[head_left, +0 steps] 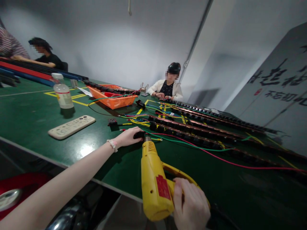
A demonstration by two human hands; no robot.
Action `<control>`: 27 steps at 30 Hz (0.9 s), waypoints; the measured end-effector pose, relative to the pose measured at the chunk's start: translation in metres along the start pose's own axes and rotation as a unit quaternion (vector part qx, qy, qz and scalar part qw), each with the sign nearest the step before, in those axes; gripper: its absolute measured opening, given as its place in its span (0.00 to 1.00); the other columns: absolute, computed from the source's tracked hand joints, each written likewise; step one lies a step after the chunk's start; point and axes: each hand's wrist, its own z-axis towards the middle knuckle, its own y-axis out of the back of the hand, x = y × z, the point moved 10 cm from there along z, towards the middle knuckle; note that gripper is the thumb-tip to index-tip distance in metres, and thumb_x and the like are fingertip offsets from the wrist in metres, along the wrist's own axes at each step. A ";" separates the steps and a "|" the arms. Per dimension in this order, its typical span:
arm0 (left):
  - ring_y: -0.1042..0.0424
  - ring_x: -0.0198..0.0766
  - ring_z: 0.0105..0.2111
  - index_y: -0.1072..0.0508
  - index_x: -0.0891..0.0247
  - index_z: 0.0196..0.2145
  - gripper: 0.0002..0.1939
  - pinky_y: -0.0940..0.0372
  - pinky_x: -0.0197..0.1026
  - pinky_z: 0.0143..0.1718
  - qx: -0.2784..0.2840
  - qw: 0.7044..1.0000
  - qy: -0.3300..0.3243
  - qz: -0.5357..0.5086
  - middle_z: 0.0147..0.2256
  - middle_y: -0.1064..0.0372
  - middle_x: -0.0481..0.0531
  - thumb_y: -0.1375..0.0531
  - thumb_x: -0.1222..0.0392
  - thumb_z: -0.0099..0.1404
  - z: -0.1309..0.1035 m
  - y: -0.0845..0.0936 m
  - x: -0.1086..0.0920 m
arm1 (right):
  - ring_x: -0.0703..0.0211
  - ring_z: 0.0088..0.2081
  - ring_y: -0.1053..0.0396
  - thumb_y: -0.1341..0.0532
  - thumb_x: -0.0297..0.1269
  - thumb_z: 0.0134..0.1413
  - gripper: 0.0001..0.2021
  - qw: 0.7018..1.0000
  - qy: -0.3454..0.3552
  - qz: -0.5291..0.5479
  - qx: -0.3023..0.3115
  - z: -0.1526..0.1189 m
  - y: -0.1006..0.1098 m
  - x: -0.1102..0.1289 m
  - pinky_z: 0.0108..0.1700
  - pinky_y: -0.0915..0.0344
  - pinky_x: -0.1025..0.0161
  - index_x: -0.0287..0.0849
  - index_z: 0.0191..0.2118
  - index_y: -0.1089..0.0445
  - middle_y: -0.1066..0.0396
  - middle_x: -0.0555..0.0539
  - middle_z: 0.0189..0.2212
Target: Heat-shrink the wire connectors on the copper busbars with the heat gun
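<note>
My right hand (pixel 192 203) is wrapped round the handle of a yellow heat gun (pixel 154 179) with a red label. Its metal nozzle (pixel 147 138) points away from me, close to my left hand (pixel 129 136). The fingers of that hand are closed on a small black part (pixel 139 135), mostly hidden, whose kind I cannot make out. Beside it lie a red wire (pixel 172 139), a green wire (pixel 192 145) and a yellow lead with a ring terminal (pixel 158 139). Long black strips with copper bars (pixel 182 132) stretch off to the right.
An orange basket (pixel 115 103) stands farther back. On the left are a phone in a cream case (pixel 72 127) and a plastic bottle (pixel 63 94). A black connector (pixel 112 122) lies near my left hand. A person (pixel 168 88) sits across the green table (pixel 31 118); others are far left.
</note>
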 end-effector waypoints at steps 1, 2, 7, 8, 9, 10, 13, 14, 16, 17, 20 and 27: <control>0.31 0.41 0.42 0.32 0.61 0.47 0.17 0.35 0.41 0.42 0.000 1.000 0.001 -0.002 0.42 0.32 0.53 0.43 0.54 0.61 0.000 0.000 0.000 | 0.59 0.30 0.37 0.53 0.39 0.62 0.15 1.000 0.001 0.002 -0.001 -0.001 -0.001 0.000 0.38 0.45 0.62 0.43 0.31 0.32 0.31 0.49 0.26; 0.31 0.41 0.42 0.32 0.61 0.47 0.17 0.35 0.41 0.42 -0.002 1.000 0.002 -0.004 0.42 0.32 0.54 0.43 0.54 0.61 -0.001 0.001 0.001 | 0.59 0.30 0.37 0.52 0.40 0.62 0.14 1.000 0.002 0.005 -0.003 -0.001 -0.001 -0.001 0.38 0.45 0.62 0.44 0.31 0.32 0.31 0.50 0.26; 0.31 0.41 0.41 0.32 0.62 0.47 0.18 0.35 0.42 0.42 -0.005 1.000 0.013 -0.010 0.42 0.31 0.54 0.43 0.52 0.61 -0.005 0.002 0.003 | 0.60 0.32 0.35 0.51 0.41 0.61 0.14 1.000 0.001 0.018 0.006 -0.002 -0.003 -0.012 0.39 0.45 0.63 0.44 0.33 0.32 0.30 0.51 0.28; 0.31 0.41 0.41 0.32 0.62 0.47 0.18 0.35 0.42 0.43 -0.006 1.000 0.013 -0.011 0.42 0.31 0.54 0.43 0.51 0.61 -0.005 0.003 0.003 | 0.60 0.33 0.35 0.51 0.42 0.61 0.14 1.000 -0.001 0.014 0.011 -0.001 -0.003 -0.017 0.39 0.45 0.64 0.44 0.33 0.32 0.29 0.51 0.29; 0.31 0.42 0.41 0.32 0.62 0.47 0.19 0.35 0.43 0.43 -0.006 1.000 0.013 -0.013 0.42 0.31 0.54 0.43 0.51 0.61 -0.006 0.003 0.003 | 0.60 0.34 0.34 0.51 0.43 0.61 0.14 1.000 -0.004 0.006 0.018 0.000 -0.003 -0.022 0.40 0.45 0.64 0.44 0.34 0.31 0.29 0.51 0.30; 0.31 0.42 0.41 0.32 0.62 0.47 0.19 0.35 0.43 0.43 -0.008 1.000 0.013 -0.015 0.42 0.31 0.54 0.43 0.50 0.61 -0.006 0.003 0.003 | 0.60 0.35 0.34 0.51 0.45 0.61 0.14 1.000 -0.010 -0.005 0.025 0.001 -0.002 -0.029 0.40 0.45 0.63 0.45 0.33 0.31 0.29 0.51 0.30; 0.31 0.42 0.41 0.32 0.62 0.47 0.19 0.35 0.43 0.43 -0.008 1.000 0.012 -0.021 0.42 0.31 0.53 0.43 0.50 0.61 -0.007 0.003 0.004 | 0.58 0.36 0.34 0.50 0.51 0.59 0.18 0.997 -0.048 -0.042 0.035 0.001 0.003 -0.054 0.39 0.45 0.62 0.45 0.29 0.32 0.29 0.51 0.29; 0.31 0.41 0.42 0.32 0.62 0.47 0.19 0.35 0.43 0.44 -0.007 1.000 0.012 -0.023 0.42 0.31 0.53 0.43 0.50 0.61 -0.007 0.003 0.005 | 0.57 0.36 0.34 0.51 0.52 0.59 0.19 0.996 -0.056 -0.052 0.037 0.001 0.004 -0.061 0.39 0.45 0.61 0.45 0.28 0.32 0.29 0.51 0.29; 0.31 0.41 0.42 0.33 0.62 0.47 0.19 0.36 0.43 0.44 -0.004 1.000 0.009 -0.027 0.42 0.31 0.53 0.43 0.50 0.61 -0.007 0.002 0.004 | 0.57 0.37 0.33 0.52 0.53 0.59 0.21 0.995 -0.060 -0.067 0.034 0.000 0.008 -0.072 0.40 0.45 0.61 0.45 0.27 0.32 0.29 0.51 0.29; 0.31 0.41 0.42 0.33 0.62 0.47 0.19 0.36 0.43 0.44 -0.003 1.000 0.008 -0.029 0.42 0.31 0.53 0.43 0.50 0.62 -0.007 0.002 0.004 | 0.56 0.37 0.33 0.52 0.53 0.59 0.21 0.995 -0.057 -0.074 0.034 -0.001 0.009 -0.075 0.40 0.45 0.61 0.46 0.27 0.31 0.28 0.51 0.29; 0.31 0.41 0.42 0.33 0.62 0.48 0.19 0.36 0.43 0.44 -0.002 0.999 0.009 -0.031 0.42 0.31 0.53 0.44 0.50 0.62 -0.006 0.003 0.003 | 0.55 0.37 0.33 0.54 0.54 0.59 0.23 0.992 -0.070 -0.104 0.019 -0.002 0.016 -0.087 0.40 0.44 0.60 0.45 0.27 0.30 0.28 0.49 0.29; 0.31 0.42 0.41 0.33 0.62 0.48 0.21 0.35 0.42 0.43 0.004 1.000 0.010 -0.028 0.42 0.31 0.54 0.43 0.49 0.61 -0.007 0.002 0.007 | 0.53 0.38 0.32 0.60 0.53 0.59 0.28 0.985 -0.103 -0.136 0.033 -0.005 0.020 -0.105 0.38 0.43 0.58 0.43 0.30 0.28 0.27 0.44 0.33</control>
